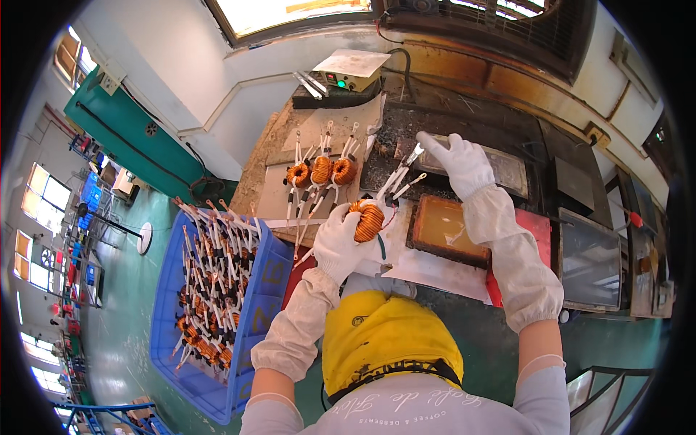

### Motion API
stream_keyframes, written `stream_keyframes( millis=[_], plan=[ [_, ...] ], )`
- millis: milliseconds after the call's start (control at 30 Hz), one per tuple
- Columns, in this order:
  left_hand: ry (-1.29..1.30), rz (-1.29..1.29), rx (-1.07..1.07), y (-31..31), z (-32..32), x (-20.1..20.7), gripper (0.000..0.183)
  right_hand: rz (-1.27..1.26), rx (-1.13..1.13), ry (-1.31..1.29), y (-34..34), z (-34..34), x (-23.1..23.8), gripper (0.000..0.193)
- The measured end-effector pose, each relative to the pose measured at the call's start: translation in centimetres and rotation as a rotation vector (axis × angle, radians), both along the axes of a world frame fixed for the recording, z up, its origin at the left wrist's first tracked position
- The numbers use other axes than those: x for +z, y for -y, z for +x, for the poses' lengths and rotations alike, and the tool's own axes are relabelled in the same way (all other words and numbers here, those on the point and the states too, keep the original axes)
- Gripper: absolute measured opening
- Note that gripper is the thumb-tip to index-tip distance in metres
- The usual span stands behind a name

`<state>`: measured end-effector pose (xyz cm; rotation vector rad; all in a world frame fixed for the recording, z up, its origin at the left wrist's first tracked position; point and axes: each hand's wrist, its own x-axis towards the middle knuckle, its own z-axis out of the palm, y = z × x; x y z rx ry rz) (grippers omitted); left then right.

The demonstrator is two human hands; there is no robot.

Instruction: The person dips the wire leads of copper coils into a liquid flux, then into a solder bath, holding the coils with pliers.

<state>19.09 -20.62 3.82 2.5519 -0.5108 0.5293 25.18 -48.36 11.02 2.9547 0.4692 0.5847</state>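
My left hand [339,243], in a white glove, grips a copper-wound toroid coil [369,220] whose white-sleeved leads [395,183] point up and right. My right hand [458,161], also gloved, reaches over the dark worktop and pinches the tips of those leads between finger and thumb. Three more copper coils [320,171] with white leads lie in a row on a brown board [279,190] to the left of my left hand. A shallow tray of amber liquid [444,228] sits just right of the held coil.
A blue crate [255,308] at lower left holds several similar coils. A small control box with a green light [346,78] stands at the back. A grey metal pan [507,170] lies beyond my right hand, dark trays [589,264] at right. A yellow apron [384,333] covers my front.
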Motion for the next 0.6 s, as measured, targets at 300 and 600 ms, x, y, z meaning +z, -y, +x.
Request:
stream_keyframes(
  millis=[300, 600],
  plan=[
    [-0.031, -0.038, 0.008, 0.3, -0.1, -0.1, 0.044, 0.164, -0.165, 0.015, 1.9, -0.4, -0.1, 0.055],
    [-0.356, -0.409, 0.17, -3.8, 1.8, -4.5, 0.051, 0.744, -0.26, 0.043, 11.7, -6.4, -4.7, 0.037]
  ],
)
